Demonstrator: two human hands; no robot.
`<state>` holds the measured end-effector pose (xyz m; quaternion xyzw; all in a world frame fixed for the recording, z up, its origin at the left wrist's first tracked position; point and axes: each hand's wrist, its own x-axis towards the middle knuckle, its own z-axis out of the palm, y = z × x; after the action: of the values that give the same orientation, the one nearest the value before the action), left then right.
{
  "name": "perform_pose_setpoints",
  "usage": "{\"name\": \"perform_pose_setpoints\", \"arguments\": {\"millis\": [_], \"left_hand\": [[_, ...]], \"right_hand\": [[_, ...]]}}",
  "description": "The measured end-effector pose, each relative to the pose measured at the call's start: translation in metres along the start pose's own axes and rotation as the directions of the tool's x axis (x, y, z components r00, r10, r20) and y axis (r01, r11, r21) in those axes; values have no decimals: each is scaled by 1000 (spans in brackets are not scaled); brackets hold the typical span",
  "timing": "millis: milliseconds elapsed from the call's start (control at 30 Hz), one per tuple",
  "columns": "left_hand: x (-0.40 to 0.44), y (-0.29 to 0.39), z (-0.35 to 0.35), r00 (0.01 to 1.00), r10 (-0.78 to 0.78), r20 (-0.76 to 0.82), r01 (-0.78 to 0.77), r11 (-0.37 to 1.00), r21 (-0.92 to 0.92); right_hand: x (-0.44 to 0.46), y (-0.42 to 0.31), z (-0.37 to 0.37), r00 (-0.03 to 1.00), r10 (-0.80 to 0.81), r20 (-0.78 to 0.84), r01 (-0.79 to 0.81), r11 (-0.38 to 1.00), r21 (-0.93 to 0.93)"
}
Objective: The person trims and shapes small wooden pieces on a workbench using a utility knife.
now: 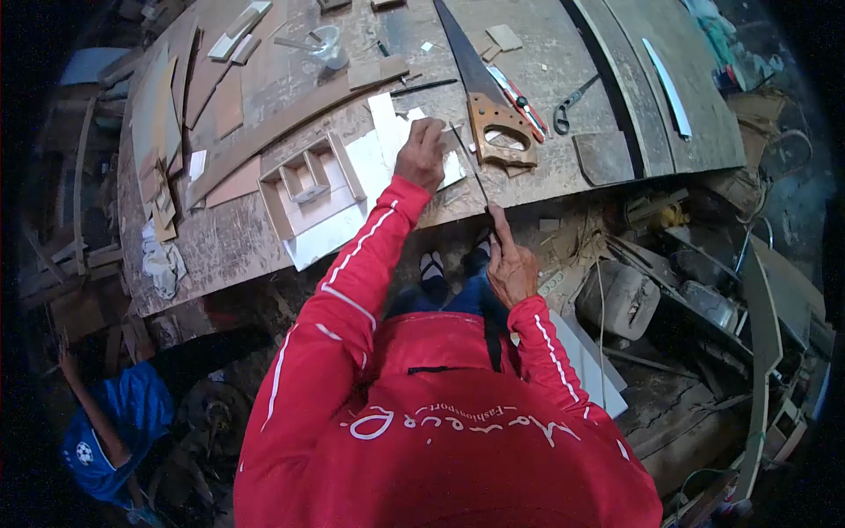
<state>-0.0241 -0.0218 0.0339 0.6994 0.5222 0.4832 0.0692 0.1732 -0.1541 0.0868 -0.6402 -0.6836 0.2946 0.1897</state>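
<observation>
Right hand is gripping rod; its axis is running forward-left, beside left hand, resting over white pieces, grip hidden.

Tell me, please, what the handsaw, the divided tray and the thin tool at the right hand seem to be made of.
Handsaw: handle likely wood, warm brown, perhaps varnished; blade likely steel, dark and dull.
Divided tray: probably plain wood or fibreboard, given its unpainted, tan walls.
Thin tool: possibly metal, being dark, narrow and straight; finish too small to tell.
</observation>
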Motion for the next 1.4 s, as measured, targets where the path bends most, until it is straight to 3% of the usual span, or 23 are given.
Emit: {"name": "perform_pose_setpoints", "arguments": {"millis": [33, 167, 300, 400, 500, 1000, 1400], "left_hand": [[3, 0, 1, 999, 6, -42, -7, 1000, -20], [-4, -15, 5, 991, -97, 92, 95, 995, 28], [5, -10, 4, 965, -198, 171, 154, 958, 241], [9, -8, 3, 971, -165, 172, 93, 927, 363], [9, -4, 3, 910, -315, 269, 177, 884, 433], [-1, -14, -10, 916, -201, 348, 57, 922, 383], [-6, -15, 4, 926, -128, 355, -61, 878, 475]], "right_hand": [[1, 1, 0, 999, -25, -26, 25, 999, 25], [-1, 4, 4, 1000, -19, 10, 19, 1000, 14], [12, -11, -2, 994, 61, 90, -55, 997, -61], [22, -15, 0, 990, 94, 106, -85, 993, -86], [28, -16, 2, 983, 133, 125, -117, 985, -124], [25, -14, 2, 980, 129, 149, -105, 982, -155], [65, -11, 31, 995, 49, 86, -32, 981, -190]]}}
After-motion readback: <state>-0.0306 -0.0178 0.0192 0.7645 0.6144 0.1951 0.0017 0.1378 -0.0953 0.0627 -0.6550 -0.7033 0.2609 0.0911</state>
